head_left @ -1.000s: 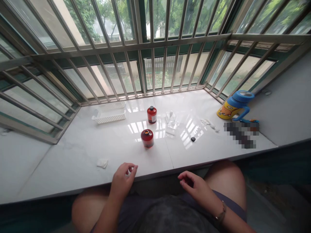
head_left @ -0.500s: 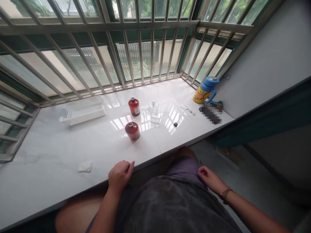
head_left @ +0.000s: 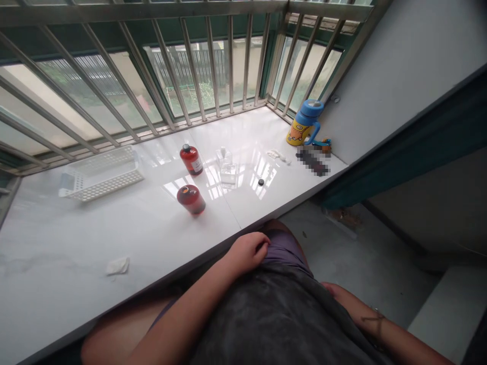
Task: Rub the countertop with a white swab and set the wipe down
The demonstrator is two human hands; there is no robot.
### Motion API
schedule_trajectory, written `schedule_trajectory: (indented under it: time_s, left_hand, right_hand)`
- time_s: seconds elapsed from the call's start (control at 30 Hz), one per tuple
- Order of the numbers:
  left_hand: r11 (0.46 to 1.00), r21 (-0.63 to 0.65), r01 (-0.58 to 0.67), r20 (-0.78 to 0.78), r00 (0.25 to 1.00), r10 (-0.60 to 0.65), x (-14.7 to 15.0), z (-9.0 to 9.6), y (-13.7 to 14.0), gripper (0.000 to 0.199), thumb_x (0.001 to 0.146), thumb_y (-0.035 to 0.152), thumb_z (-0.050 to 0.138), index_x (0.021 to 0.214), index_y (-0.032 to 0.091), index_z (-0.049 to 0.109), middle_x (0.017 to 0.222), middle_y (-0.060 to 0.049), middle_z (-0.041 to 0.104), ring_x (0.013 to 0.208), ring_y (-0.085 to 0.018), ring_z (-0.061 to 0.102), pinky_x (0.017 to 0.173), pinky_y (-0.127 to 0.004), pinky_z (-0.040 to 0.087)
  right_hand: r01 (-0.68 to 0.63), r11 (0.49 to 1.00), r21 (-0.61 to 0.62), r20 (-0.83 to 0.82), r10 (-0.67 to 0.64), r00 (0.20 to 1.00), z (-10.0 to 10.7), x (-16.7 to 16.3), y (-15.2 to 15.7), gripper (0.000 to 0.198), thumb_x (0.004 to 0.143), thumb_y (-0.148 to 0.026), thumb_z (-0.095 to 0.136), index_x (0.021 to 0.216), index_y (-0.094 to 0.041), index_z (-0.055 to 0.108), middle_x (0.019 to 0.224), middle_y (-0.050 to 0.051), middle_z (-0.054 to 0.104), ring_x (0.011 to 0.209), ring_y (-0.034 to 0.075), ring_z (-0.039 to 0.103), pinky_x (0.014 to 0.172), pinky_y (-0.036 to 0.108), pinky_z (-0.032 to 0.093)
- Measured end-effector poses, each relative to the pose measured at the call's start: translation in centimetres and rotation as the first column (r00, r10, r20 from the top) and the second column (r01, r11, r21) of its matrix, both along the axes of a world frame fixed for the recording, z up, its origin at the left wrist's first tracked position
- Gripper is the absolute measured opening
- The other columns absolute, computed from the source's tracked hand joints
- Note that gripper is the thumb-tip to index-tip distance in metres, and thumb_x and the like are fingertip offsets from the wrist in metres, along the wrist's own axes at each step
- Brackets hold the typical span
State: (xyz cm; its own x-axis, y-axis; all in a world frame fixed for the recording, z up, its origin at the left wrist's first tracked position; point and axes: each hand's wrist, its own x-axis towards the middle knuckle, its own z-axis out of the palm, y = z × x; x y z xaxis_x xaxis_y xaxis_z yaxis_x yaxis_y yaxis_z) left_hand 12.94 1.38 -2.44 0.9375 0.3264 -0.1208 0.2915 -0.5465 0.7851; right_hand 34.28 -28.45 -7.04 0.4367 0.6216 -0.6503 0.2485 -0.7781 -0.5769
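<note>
My left hand [head_left: 249, 251] lies over my lap by the table edge, its fingers curled in loosely, with nothing seen in them. My right hand [head_left: 332, 291] is low beside my hip; the dark shirt covers its fingers. On the white tabletop in front stand two red-brown bottles. The nearer bottle [head_left: 190, 199] has an open neck; the farther bottle [head_left: 191, 160] wears a dark cap and a pale label. A small black cap [head_left: 261, 182] lies to their right. Between bottles and cap is a clear plastic piece [head_left: 229, 173].
A white perforated basket [head_left: 106, 185] sits at the back left. A crumpled tissue [head_left: 117, 266] lies near the front edge. Small white items [head_left: 279, 155] and a blue and yellow flask [head_left: 303, 124] stand at the right, beside a blurred dark object [head_left: 312, 161]. Metal bars [head_left: 186, 66] line the window.
My left hand has moved right from the table edge to my lap. My right hand has drawn back behind the shirt. The view has turned slightly right and down; the bottles stay put.
</note>
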Motion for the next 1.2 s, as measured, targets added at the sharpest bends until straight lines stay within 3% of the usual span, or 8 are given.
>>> schedule_trajectory:
  time_s: [0.13, 0.23, 0.4, 0.57, 0.73, 0.9, 1.1, 1.2]
  left_hand:
    - [0.968, -0.045, 0.248, -0.105, 0.962, -0.251, 6.8, -1.9, -1.9, 0.025, 0.094, 0.023, 0.064, 0.113, 0.023, 0.08, 0.11, -0.008, 0.082, 0.099, -0.025, 0.075, 0.087, -0.032, 0.055]
    - [0.938, -0.079, 0.339, -0.189, 0.918, -0.348, 8.8, -3.3, -4.0, 0.023, 0.094, 0.035, 0.069, 0.108, 0.023, 0.083, 0.096, -0.008, 0.082, 0.086, -0.025, 0.074, 0.074, -0.032, 0.053]
    - [0.91, -0.158, 0.383, -0.265, 0.871, -0.413, 8.3, -4.1, -5.2, 0.033, 0.095, 0.05, 0.068, 0.107, 0.024, 0.083, 0.086, -0.006, 0.081, 0.075, -0.022, 0.072, 0.063, -0.029, 0.048]
    - [0.907, -0.173, 0.384, -0.343, 0.84, -0.421, 7.6, -4.4, -5.2, 0.042, 0.085, 0.055, 0.076, 0.112, 0.025, 0.083, 0.091, -0.008, 0.082, 0.079, -0.025, 0.075, 0.069, -0.032, 0.052]
    - [0.911, -0.106, 0.399, -0.41, 0.817, -0.406, 8.2, -5.0, -5.2, 0.053, 0.088, 0.062, 0.073, 0.116, 0.018, 0.083, 0.097, -0.018, 0.082, 0.092, -0.034, 0.076, 0.08, -0.041, 0.056]
    - [0.838, -0.137, 0.528, -0.298, 0.785, -0.544, 7.9, -3.8, -4.5, 0.033, 0.1, 0.053, 0.061, 0.112, 0.031, 0.083, 0.096, -0.006, 0.082, 0.089, -0.026, 0.076, 0.078, -0.034, 0.054]
    - [0.728, -0.114, 0.676, -0.168, 0.709, -0.685, 5.9, -1.0, -5.2, 0.032, 0.101, 0.041, 0.054, 0.115, 0.029, 0.08, 0.093, -0.004, 0.081, 0.083, -0.023, 0.073, 0.073, -0.031, 0.051]
    - [0.711, -0.087, 0.698, -0.174, 0.692, -0.7, 5.7, -0.2, -5.4, 0.032, 0.1, 0.041, 0.053, 0.115, 0.029, 0.08, 0.092, -0.003, 0.08, 0.081, -0.023, 0.073, 0.071, -0.031, 0.05]
  right_hand:
    - [-0.064, 0.997, 0.045, 0.083, 0.06, 0.995, -0.9, 0.1, 4.0, 0.036, 0.076, -0.059, 0.069, 0.068, -0.025, 0.066, 0.066, 0.004, 0.07, 0.069, 0.024, 0.062, 0.066, 0.034, 0.048]
    - [-0.066, 0.994, 0.09, 0.129, 0.054, 0.99, -1.5, 0.2, 5.2, 0.04, 0.081, -0.063, 0.064, 0.076, -0.024, 0.072, 0.068, 0.003, 0.071, 0.068, 0.022, 0.062, 0.067, 0.034, 0.047]
    - [-0.063, 0.978, 0.2, 0.055, 0.053, 0.997, -1.7, 0.5, 3.4, 0.047, 0.086, -0.061, 0.062, 0.107, -0.024, 0.082, 0.1, 0.009, 0.082, 0.089, 0.028, 0.072, 0.082, 0.039, 0.053]
    - [0.026, 0.997, 0.068, 0.055, -0.029, 0.998, -3.6, 1.6, 0.4, 0.041, 0.079, -0.056, 0.067, 0.103, -0.024, 0.074, 0.078, 0.001, 0.071, 0.069, 0.022, 0.065, 0.067, 0.034, 0.05]
    - [0.13, 0.991, 0.01, -0.022, -0.13, 0.991, -6.7, 2.2, 0.3, 0.033, 0.081, -0.051, 0.063, 0.099, -0.025, 0.07, 0.077, 0.003, 0.072, 0.075, 0.024, 0.069, 0.075, 0.037, 0.055]
    - [0.174, 0.983, 0.063, -0.016, -0.173, 0.985, -7.9, 2.4, 1.7, 0.033, 0.082, -0.05, 0.065, 0.103, -0.024, 0.068, 0.107, 0.011, 0.078, 0.098, 0.026, 0.073, 0.091, 0.038, 0.056]
    - [0.212, 0.977, -0.016, -0.147, -0.212, 0.966, -6.3, 1.9, -1.3, 0.029, 0.068, -0.048, 0.072, 0.082, -0.025, 0.063, 0.075, 0.003, 0.071, 0.074, 0.023, 0.069, 0.073, 0.035, 0.057]
    - [0.176, 0.984, -0.04, -0.278, -0.18, 0.944, -4.7, 1.0, -2.4, 0.029, 0.064, -0.047, 0.076, 0.08, -0.023, 0.07, 0.079, 0.007, 0.076, 0.084, 0.029, 0.075, 0.081, 0.04, 0.06]
